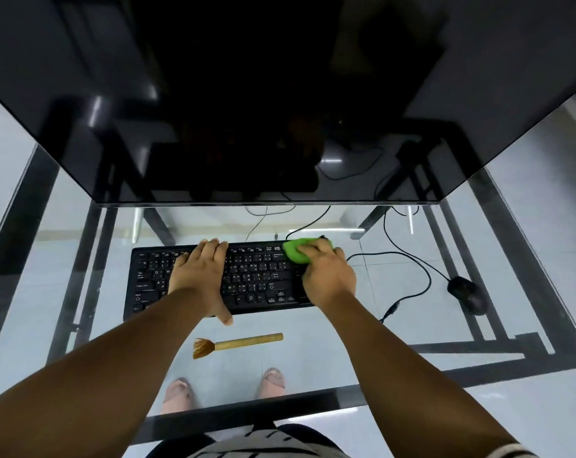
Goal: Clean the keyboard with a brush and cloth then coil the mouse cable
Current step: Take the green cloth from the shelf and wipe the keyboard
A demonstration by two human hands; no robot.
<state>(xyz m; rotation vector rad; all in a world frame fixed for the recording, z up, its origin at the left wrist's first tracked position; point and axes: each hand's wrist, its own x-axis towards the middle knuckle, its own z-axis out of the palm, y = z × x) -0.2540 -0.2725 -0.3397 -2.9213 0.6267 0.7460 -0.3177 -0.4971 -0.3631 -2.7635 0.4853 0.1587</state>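
Cloth: soft green microfibre cloth (298, 251), bunched, light; gripped by right hand (326, 272) at frame centre-right, on the keyboard's upper right corner.
Keyboard: flat black plastic keyboard (250, 276), rigid, likely to slide on glass; left hand (199, 276) pressed flat, fingers straight.
Brush: bamboo-handled brush (238, 344), stiff, lower centre.
Mouse: smooth black mouse (467, 294), limp cable (408, 256), right.
Surface: slick glass surface (362, 352).

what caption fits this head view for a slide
Right hand wipes the keyboard's right end with a green cloth while the left hand steadies it; brush lies nearby.
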